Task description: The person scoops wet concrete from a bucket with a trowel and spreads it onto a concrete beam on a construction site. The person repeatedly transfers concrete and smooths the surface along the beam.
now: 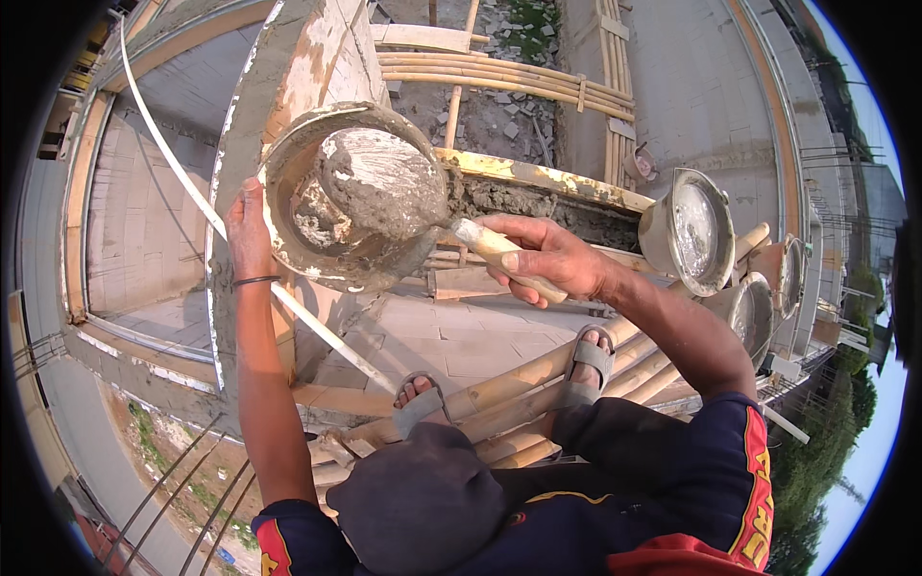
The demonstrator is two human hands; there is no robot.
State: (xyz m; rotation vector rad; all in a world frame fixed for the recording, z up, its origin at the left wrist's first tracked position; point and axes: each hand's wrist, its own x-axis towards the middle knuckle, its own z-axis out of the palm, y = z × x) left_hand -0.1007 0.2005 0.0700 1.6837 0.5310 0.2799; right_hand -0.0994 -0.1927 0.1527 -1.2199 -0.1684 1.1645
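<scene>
My left hand (250, 223) grips the rim of a mortar-caked bucket (272, 137), which is tilted with its mouth towards me. In my right hand (544, 255) is the wooden handle of a trowel (504, 259). Wet grey mortar (389, 176) coats the trowel's blade, which lies inside the bucket's mouth. More mortar clings to the bucket's inner wall and lower rim. Beside the bucket, a wooden trough (547, 205) holds a bed of mortar. A concrete wall top (241, 129) with fresh mortar runs along the left, close to my left hand.
Several bamboo poles (518, 389) form the scaffold under my sandalled feet. Buckets, one holding liquid (695, 230), stand at the right. A white pipe (169, 151) crosses at the left. Steel bars (169, 475) jut out lower left. Rubble (508, 115) lies far below between block walls.
</scene>
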